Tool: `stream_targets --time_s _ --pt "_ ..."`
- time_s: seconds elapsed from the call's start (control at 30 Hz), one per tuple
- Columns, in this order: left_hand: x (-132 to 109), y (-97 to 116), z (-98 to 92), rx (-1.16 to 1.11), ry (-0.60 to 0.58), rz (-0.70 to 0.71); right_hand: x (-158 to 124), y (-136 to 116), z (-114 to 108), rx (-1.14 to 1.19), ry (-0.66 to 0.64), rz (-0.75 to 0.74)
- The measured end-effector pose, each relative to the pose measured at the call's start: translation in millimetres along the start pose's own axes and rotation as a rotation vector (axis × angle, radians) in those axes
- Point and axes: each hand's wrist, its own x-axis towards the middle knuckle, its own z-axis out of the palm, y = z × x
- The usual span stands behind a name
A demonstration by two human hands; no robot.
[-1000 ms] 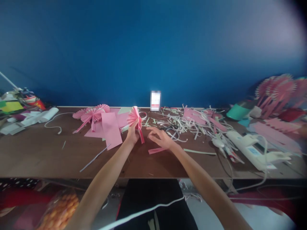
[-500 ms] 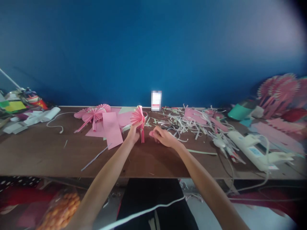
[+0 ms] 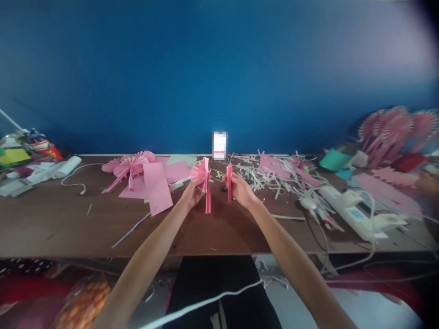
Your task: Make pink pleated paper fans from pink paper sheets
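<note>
A pink pleated paper fan (image 3: 200, 172), partly spread with a folded strip hanging down, is gripped in my left hand (image 3: 192, 193). My right hand (image 3: 241, 190) has its fingers closed around a narrow folded pink paper strip (image 3: 229, 185), held upright. The two pieces are apart, above the brown table (image 3: 219, 230). Left of my left hand lie flat pink paper sheets (image 3: 157, 185) and several finished-looking pleated fans (image 3: 132, 167). White paper cuttings (image 3: 260, 176) are heaped just beyond my right hand.
A phone (image 3: 220, 145) stands against the blue wall. On the right are a power strip (image 3: 350, 211) with cables, a green cup-like container (image 3: 336, 158) and several pink paper rosettes (image 3: 394, 125). Another person's hand (image 3: 428, 183) shows at the right edge. White paper rolls (image 3: 65, 167) lie left.
My right hand has come up holding a folded pink strip, now standing upright. My left hand still grips the fan, turned slightly. The view has shifted a little.
</note>
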Motion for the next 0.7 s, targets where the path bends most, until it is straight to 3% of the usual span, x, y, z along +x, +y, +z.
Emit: stream_targets --time_s 0.1,0.23,0.4,0.53,0.7 --pt "0 0 -0.3 -0.011 -0.038 -0.02 -1 2 -1 -0.039 0.002 -0.038" --pt "-1 -2 -0.7 0.005 -0.088 -0.081 1 4 -7 -0.24 0.106 -0.058" --pt "-5 -2 0.5 0.022 -0.195 -0.12 1 3 -7 -0.611 0.208 -0.32" --pt "-6 -1 0.1 0.003 -0.205 -0.114 -3 5 4 -0.818 0.011 -0.398" --pt "-7 0 3.6 -0.091 -0.221 -0.053 -4 7 -1 -0.955 -0.162 -0.316"
